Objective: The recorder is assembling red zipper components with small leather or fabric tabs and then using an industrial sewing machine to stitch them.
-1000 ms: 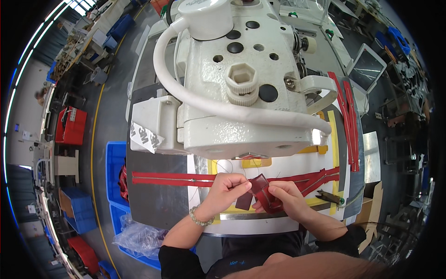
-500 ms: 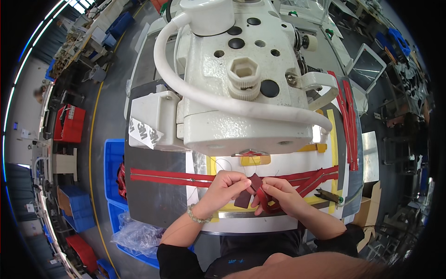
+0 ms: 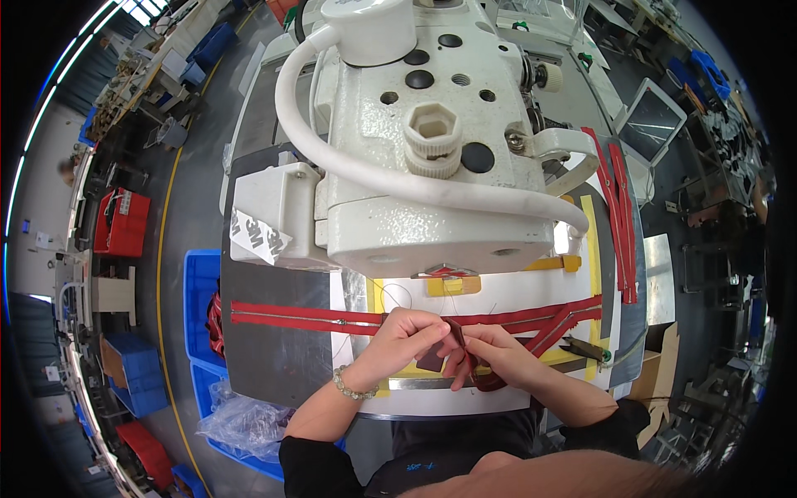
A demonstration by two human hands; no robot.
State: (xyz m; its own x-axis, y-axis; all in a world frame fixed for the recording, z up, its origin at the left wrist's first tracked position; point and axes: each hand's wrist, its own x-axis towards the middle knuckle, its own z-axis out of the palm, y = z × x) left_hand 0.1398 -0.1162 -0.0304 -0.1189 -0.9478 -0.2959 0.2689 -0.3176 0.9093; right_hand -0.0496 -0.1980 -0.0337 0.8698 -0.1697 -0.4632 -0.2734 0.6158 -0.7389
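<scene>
My left hand and my right hand meet in front of the sewing machine. Both pinch a small dark red strip, held on edge between their fingertips. A red loop of material curls below the right fingers; whether it joins the strip, I cannot tell. Under the hands lies a flat maroon piece, partly covered by fingers. A long red zipper stretches sideways across the table behind both hands. Its right part lies beside a second, slanting red zipper length.
More red zippers lie at the right table edge. A small dark tool rests right of my right hand. Blue bins, one with clear plastic, stand at left. The machine head overhangs the work area.
The dark red strip has turned from showing its flat face to nearly edge-on. My right fingers have shifted slightly left, closer to the left hand, and the red loop sits lower.
</scene>
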